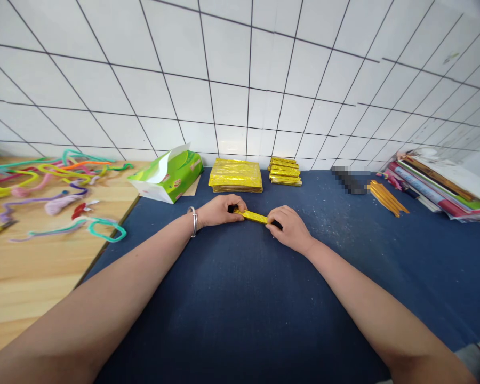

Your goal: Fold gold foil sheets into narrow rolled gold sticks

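One gold strip (255,216) was pinched endwise by left hand (218,211) and right hand (291,228), a gold stack (235,175) at its eleven o'clock.

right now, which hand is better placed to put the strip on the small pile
The right hand, probably: it pinches the end of the strip nearer the small pile; the left hand is in front of the wide pile.

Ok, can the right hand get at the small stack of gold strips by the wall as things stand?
Probably yes: nothing visible stands between the right hand and the small stack beyond it, though that hand would likely need to release the gold strip first.
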Demonstrator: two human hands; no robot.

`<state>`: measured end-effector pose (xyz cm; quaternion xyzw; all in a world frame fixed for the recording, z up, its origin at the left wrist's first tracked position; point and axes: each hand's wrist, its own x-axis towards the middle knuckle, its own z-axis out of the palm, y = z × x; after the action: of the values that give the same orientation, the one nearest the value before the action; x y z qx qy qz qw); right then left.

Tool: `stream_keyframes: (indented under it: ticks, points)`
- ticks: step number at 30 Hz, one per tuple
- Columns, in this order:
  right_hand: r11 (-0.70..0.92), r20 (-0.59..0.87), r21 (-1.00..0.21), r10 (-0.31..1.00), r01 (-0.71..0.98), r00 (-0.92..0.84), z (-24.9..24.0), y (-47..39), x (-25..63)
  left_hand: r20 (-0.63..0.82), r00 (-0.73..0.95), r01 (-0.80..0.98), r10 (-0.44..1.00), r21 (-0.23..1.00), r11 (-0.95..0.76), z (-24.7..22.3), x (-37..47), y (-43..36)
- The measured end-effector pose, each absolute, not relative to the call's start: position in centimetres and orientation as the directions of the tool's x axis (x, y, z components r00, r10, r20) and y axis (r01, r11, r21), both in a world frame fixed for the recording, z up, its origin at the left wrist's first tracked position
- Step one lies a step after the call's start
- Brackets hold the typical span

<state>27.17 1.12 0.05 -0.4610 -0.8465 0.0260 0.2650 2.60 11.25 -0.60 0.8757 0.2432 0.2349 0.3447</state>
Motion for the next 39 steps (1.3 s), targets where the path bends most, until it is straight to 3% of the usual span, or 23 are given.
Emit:
stream_keyframes:
  ticks: [39]
  points:
    - [0.572, 0.424, -0.224, 0.786, 0.789, -0.450, 0.31, 0.94, 27.02, 0.205, 0.767, 0.317, 0.608, 0.704, -0.636, -0.57, 2.60, 11.27]
